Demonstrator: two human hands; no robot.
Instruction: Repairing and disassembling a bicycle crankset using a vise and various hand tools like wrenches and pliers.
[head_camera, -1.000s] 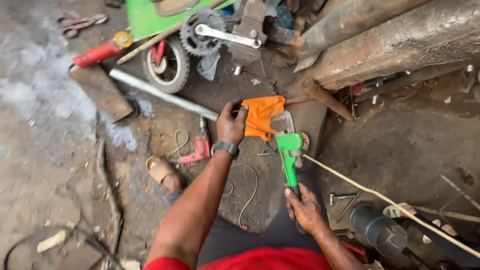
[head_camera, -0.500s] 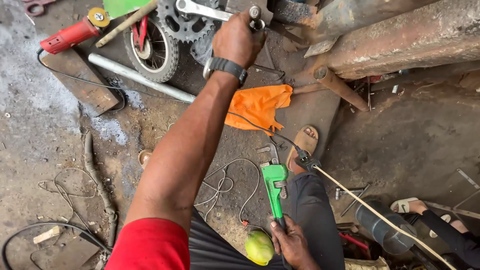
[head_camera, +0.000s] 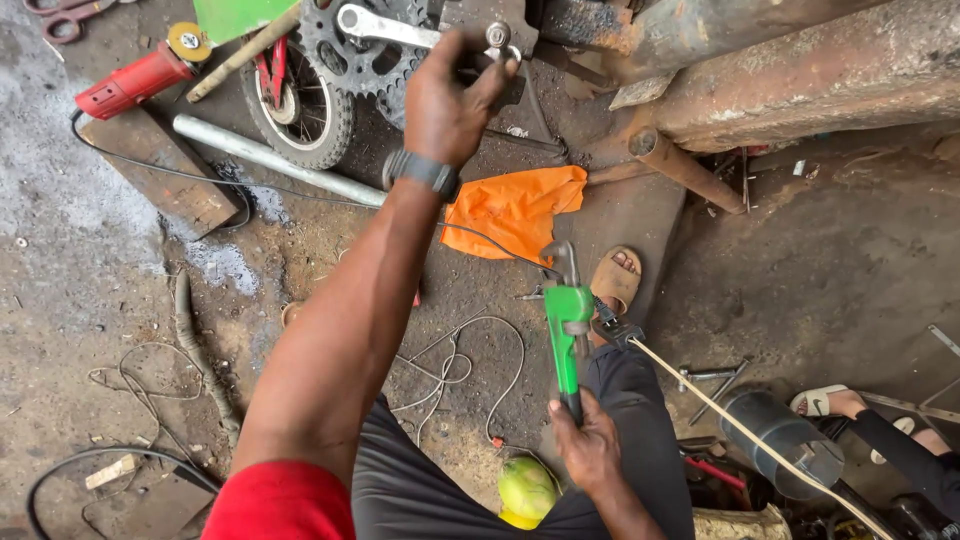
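— Two hands logged; contents of each?
— Left hand (head_camera: 450, 100): raised, fingers curled around a dark metal part (head_camera: 497, 62) beside the sprocket (head_camera: 352, 45) and silver spanner (head_camera: 385, 27). Right hand (head_camera: 590, 445): closed on the handle of a green pipe wrench (head_camera: 567, 335), jaw end pointing away.
— Location of the wrench?
— Above the person's knee, just below the orange cloth (head_camera: 515, 208) on the dirt floor (head_camera: 100, 300).
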